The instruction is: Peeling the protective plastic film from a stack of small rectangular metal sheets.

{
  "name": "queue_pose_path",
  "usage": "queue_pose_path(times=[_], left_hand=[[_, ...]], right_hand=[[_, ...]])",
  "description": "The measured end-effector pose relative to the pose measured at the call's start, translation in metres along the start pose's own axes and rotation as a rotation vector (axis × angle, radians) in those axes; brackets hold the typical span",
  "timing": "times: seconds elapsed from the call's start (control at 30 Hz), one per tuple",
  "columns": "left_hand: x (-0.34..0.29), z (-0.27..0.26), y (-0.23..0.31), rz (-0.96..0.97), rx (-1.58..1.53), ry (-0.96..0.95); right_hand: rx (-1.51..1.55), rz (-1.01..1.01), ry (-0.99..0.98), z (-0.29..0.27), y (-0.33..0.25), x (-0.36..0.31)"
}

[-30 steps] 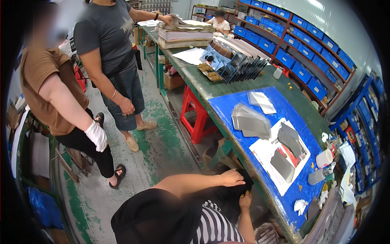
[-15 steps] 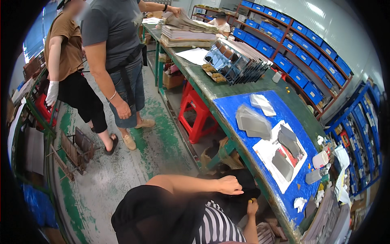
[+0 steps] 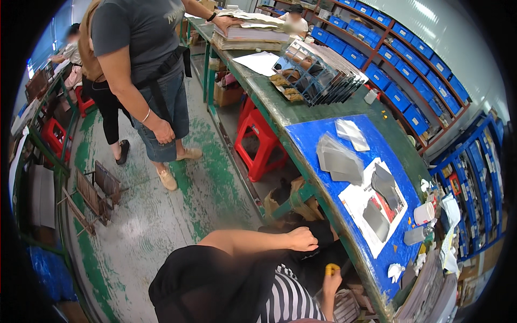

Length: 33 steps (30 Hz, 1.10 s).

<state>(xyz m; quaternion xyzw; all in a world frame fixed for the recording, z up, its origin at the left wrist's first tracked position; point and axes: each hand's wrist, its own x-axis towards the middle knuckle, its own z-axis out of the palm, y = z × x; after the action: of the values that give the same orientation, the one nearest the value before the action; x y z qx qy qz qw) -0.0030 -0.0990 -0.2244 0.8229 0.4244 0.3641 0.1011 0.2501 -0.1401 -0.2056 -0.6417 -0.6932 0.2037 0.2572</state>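
Note:
Both of my hands are low, beside the table's near edge, over my dark-clothed lap. My left hand (image 3: 303, 239) is closed in a fist, knuckles up, above black cloth; what it may hold is hidden. My right hand (image 3: 332, 281) is lower and to the right, its fingers closed together. Something yellow (image 3: 332, 268) shows at its fingertips; I cannot tell whether it covers the fingers or is held. On the blue mat (image 3: 318, 134) beside me lie grey thin sheets (image 3: 339, 159), clear sheets (image 3: 353, 134) and printed paper (image 3: 355, 196) with dark grey sheets (image 3: 376, 219).
A wire rack (image 3: 318, 75) of dark panels and a paper stack (image 3: 250, 40) stand farther along the table. A person (image 3: 140, 59) touches the stack. Under the table is a red stool (image 3: 258, 145); a wooden frame (image 3: 97, 191) sits on the floor. A white cup (image 3: 424, 213) stands at right.
My right hand has dropped slightly and moved a little away from my left fist. The standing person's hand now presses on the paper stack. The person in brown has moved farther back.

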Motion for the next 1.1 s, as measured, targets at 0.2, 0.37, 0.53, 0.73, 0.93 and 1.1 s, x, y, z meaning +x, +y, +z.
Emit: queue_pose_path(times=[0.2, 0.37, 0.53, 0.73, 0.93, 1.1], left_hand=[[0.001, -0.002, 0.0, -0.028, -0.009, 0.016], [0.004, -0.004, 0.001, -0.04, -0.018, -0.008], [0.006, -0.001, -0.001, -0.03, -0.022, 0.002], [0.007, 0.001, -0.005, -0.032, -0.023, 0.017], [0.011, 0.003, -0.005, -0.022, -0.034, 0.005], [0.006, 0.0, -0.006, -0.05, -0.032, 0.009]], right_hand=[[-0.188, -0.06, 0.43, -0.01, 0.053, 0.033], [0.108, 0.03, 0.406, 0.003, 0.067, 0.053], [0.086, -0.12, 0.542, 0.007, 0.074, 0.057], [0.084, 0.228, 0.331, -0.01, 0.056, 0.056], [0.073, 0.275, 0.325, 0.008, 0.165, 0.077], [0.239, 0.199, 0.339, 0.014, 0.09, 0.07]])
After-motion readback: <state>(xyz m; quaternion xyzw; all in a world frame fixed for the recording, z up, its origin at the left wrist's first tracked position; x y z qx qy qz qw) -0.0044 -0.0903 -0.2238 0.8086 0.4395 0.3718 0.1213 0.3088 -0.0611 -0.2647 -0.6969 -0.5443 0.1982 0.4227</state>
